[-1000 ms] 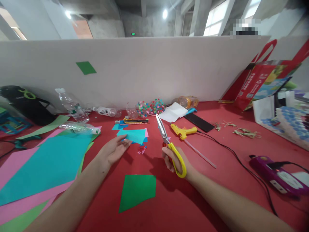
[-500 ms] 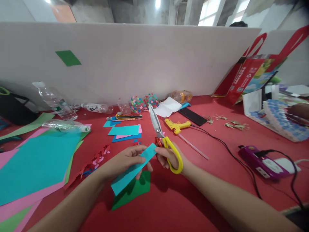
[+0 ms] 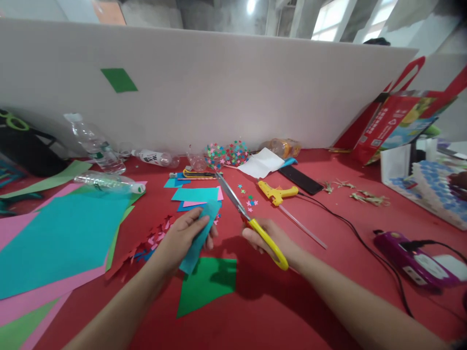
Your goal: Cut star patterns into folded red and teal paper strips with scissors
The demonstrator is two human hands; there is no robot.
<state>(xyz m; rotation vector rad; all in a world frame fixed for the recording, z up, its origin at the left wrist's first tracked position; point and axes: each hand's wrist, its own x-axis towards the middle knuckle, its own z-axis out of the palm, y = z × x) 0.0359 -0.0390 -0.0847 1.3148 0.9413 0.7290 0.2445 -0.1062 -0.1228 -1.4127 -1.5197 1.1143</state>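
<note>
My left hand (image 3: 180, 240) pinches a narrow teal paper strip (image 3: 202, 233) and holds it upright above the red table (image 3: 277, 301). My right hand (image 3: 268, 240) grips yellow-handled scissors (image 3: 251, 224), blades closed and pointing up and left, a little to the right of the strip. A green paper piece (image 3: 207, 284) lies flat under both hands. Behind the strip lies a small stack of teal, pink and blue paper (image 3: 195, 197). Red and pink paper scraps (image 3: 153, 238) lie beside my left wrist.
Large teal, pink and green sheets (image 3: 58, 243) cover the left side. Plastic bottles (image 3: 105, 182), a yellow glue gun (image 3: 277, 193) with its cable, a black phone (image 3: 301, 180), a purple device (image 3: 416, 260) and a red bag (image 3: 397, 121) stand around. A white board (image 3: 219, 87) walls the back.
The teal strip has turned from slanting across to upright in my left hand. The scissors have tipped further left and away from the strip. The view has shifted slightly.
</note>
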